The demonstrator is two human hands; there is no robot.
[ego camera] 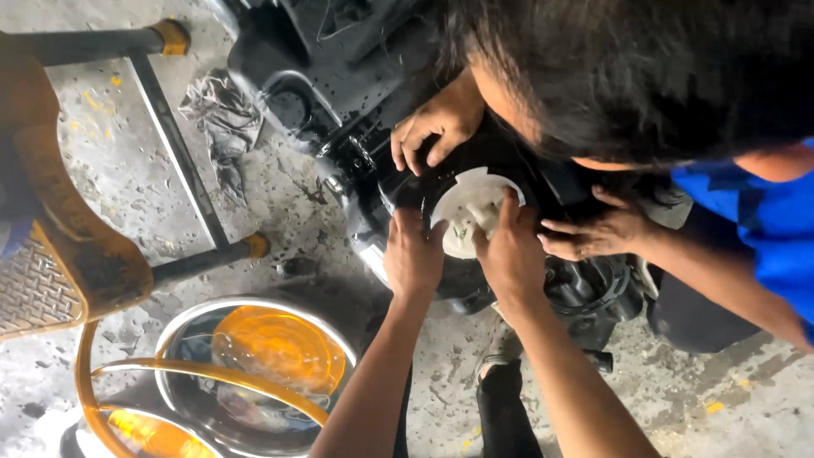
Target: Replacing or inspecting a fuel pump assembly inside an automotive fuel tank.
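Observation:
A white round plastic part sits on top of a black tank-like body on the floor. My left hand presses against the black body just left of the white part. My right hand grips the white part's right side, fingers over its top. A co-worker in a blue shirt leans in from the right. One hand of the co-worker rests on the black body above the white part. The co-worker's other hand holds the body at the right.
A shiny steel basin with yellow liquid stands at the lower left, crossed by a yellow curved tube. A worn orange stool with black legs is at the left. A crumpled rag lies on the stained concrete floor.

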